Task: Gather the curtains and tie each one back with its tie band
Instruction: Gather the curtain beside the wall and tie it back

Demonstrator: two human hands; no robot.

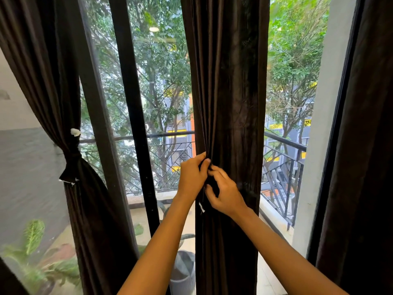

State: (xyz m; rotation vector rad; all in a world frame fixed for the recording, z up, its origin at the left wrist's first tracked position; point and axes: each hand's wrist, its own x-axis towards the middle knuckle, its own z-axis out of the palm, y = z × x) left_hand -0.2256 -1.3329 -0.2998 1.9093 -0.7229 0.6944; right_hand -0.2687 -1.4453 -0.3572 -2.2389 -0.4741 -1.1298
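Hands meet centre frame at the curtain [231, 92] edge: my left hand [192, 177] pinches the folds, my right hand [225, 194] curls round dark cloth, probably the band [213, 185]. Curtain runs vertical, lying right of both, right hand nearer.

Bright daylight through the window [161, 92], dark backlit curtains [229, 103], wide-angle bending and edge blur.
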